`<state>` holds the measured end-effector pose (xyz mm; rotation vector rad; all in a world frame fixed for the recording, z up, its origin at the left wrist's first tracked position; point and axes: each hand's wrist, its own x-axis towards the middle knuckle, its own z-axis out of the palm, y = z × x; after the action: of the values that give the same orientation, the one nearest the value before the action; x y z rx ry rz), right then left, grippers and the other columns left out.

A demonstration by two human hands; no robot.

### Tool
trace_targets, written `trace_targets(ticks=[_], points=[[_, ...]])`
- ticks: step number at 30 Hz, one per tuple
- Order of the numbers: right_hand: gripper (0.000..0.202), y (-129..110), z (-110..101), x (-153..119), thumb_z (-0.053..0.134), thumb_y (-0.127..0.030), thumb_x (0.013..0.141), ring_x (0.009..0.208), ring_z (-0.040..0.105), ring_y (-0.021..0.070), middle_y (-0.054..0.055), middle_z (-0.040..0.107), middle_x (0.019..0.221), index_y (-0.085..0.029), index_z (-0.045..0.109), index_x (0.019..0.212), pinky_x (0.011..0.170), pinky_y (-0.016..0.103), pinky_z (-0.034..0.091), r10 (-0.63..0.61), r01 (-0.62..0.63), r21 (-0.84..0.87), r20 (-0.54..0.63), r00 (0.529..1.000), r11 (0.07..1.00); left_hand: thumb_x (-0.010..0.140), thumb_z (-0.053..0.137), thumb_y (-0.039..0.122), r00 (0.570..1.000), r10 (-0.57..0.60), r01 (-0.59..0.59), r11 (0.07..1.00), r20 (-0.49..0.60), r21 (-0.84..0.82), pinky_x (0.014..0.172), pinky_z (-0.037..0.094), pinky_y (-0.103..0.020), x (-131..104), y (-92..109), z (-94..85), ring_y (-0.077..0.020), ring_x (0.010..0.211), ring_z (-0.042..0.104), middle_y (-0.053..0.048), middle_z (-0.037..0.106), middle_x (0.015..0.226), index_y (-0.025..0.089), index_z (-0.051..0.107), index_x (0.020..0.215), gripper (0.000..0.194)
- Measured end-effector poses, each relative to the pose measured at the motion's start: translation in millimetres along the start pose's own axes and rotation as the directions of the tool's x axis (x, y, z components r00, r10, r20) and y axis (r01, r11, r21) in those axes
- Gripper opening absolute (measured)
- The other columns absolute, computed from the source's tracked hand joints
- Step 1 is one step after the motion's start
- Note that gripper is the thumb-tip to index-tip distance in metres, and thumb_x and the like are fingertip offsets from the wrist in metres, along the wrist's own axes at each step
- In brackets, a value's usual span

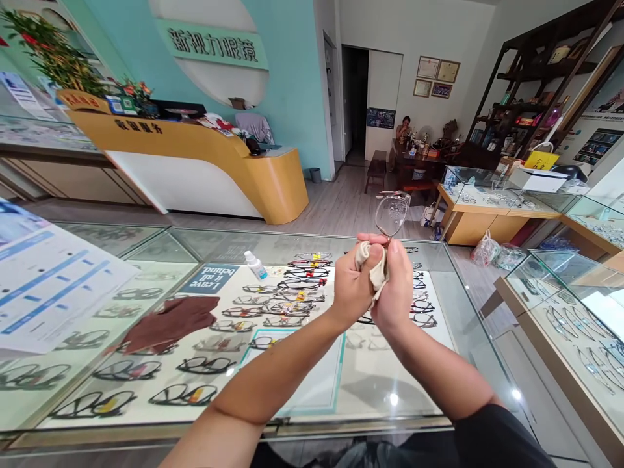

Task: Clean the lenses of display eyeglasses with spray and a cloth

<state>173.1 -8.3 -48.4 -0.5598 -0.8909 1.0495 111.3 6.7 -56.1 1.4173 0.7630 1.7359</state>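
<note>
Just above the glass display case, my two hands are pressed together. My left hand (355, 286) is closed around a cream cloth (378, 275), its thumb against the folds. Beside it, my right hand (397, 289) is closed too, holding the lower part of a pair of eyeglasses (394, 213) along with the cloth's edge. One lens sticks up above the fingers, dotted with clear drops; the other lens is hidden by the hands and cloth. A small white spray bottle (256, 265) stands on the glass to the left, and a brown cloth (168, 320) lies crumpled nearby.
Under the glass top (390, 390) lie rows of eyeglass frames (182, 394). A printed sheet (53, 279) juts in at left. Beyond are a yellow reception counter (283, 179), more display cases (502, 211) at right, and a person (403, 130) seated far back.
</note>
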Motion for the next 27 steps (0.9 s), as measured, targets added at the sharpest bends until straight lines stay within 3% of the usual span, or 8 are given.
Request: trace_targets(ticks=[2, 4, 6, 10, 15, 19, 27], points=[[0.028, 0, -6, 13, 0.065, -0.047, 0.095, 0.099, 0.073, 0.0217, 0.007, 0.081, 0.099, -0.023, 0.074, 0.085, 0.094, 0.037, 0.056, -0.003, 0.003, -0.010, -0.008, 1.000, 1.000, 0.087, 0.067, 0.082, 0.990, -0.070, 0.067, 0.997, 0.122, 0.025, 0.063, 0.047, -0.027, 10, 4, -4.9, -0.0141, 0.065, 0.055, -0.003, 0.067, 0.073, 0.016, 0.069, 0.082, 0.066], [0.028, -2, -13, 27, 0.069, -0.048, 0.091, 0.104, 0.071, 0.0223, 0.006, 0.079, 0.095, -0.023, 0.073, 0.079, 0.097, 0.036, 0.055, -0.011, 0.010, -0.018, -0.019, 1.000, 1.000, 0.083, 0.065, 0.088, 0.954, -0.148, 0.138, 0.989, 0.260, 0.056, 0.059, 0.045, -0.026, 20, 9, -12.5, -0.0135, 0.062, 0.051, -0.002, 0.063, 0.069, 0.017, 0.066, 0.077, 0.071], [0.028, -8, -21, 39, 0.072, -0.049, 0.089, 0.109, 0.070, 0.0227, 0.006, 0.078, 0.099, -0.024, 0.075, 0.078, 0.100, 0.037, 0.054, -0.004, 0.004, -0.027, 0.001, 1.000, 1.000, 0.080, 0.063, 0.092, 0.921, -0.208, 0.185, 0.978, 0.329, 0.099, 0.055, 0.042, -0.026, 28, 13, -22.2, -0.0133, 0.060, 0.050, -0.001, 0.060, 0.066, 0.018, 0.062, 0.074, 0.075], [0.029, -24, -34, 49, 0.077, -0.051, 0.088, 0.118, 0.067, 0.0245, 0.006, 0.075, 0.112, -0.024, 0.080, 0.076, 0.109, 0.040, 0.049, 0.034, -0.005, -0.182, 0.154, 0.987, 0.983, 0.080, 0.065, 0.091, 0.940, -0.225, 0.198, 0.972, 0.255, 0.128, 0.062, 0.049, -0.027, 37, 16, -42.4, -0.0162, 0.067, 0.059, -0.003, 0.066, 0.072, 0.018, 0.066, 0.079, 0.073], [0.034, -39, -41, 50, 0.078, -0.057, 0.089, 0.121, 0.064, 0.0255, 0.007, 0.072, 0.115, -0.025, 0.083, 0.078, 0.113, 0.043, 0.045, 0.124, 0.038, -0.403, 0.369, 0.921, 0.914, 0.083, 0.067, 0.087, 0.961, -0.251, 0.241, 0.966, 0.117, 0.089, 0.061, 0.050, -0.027, 45, 13, -55.5, -0.0175, 0.067, 0.064, -0.003, 0.068, 0.070, 0.019, 0.068, 0.081, 0.067], [0.040, -42, -41, 50, 0.076, -0.063, 0.089, 0.112, 0.064, 0.0237, 0.007, 0.071, 0.116, -0.025, 0.083, 0.079, 0.102, 0.042, 0.049, 0.160, 0.079, -0.495, 0.421, 0.893, 0.866, 0.082, 0.070, 0.085, 0.956, -0.262, 0.257, 0.965, 0.133, 0.054, 0.055, 0.046, -0.026, 47, 14, -55.9, -0.0163, 0.062, 0.061, -0.002, 0.065, 0.065, 0.019, 0.067, 0.080, 0.066], [0.044, -45, -39, 45, 0.072, -0.060, 0.095, 0.073, 0.054, 0.0145, 0.001, 0.061, 0.081, -0.022, 0.076, 0.074, 0.069, 0.032, 0.046, 0.222, 0.059, -0.464, 0.527, 0.820, 0.884, 0.079, 0.083, 0.073, 0.935, -0.225, 0.248, 0.968, 0.275, -0.051, 0.050, 0.045, -0.022, 42, 23, -47.4, -0.0110, 0.055, 0.055, 0.000, 0.062, 0.064, 0.017, 0.063, 0.080, 0.060]])
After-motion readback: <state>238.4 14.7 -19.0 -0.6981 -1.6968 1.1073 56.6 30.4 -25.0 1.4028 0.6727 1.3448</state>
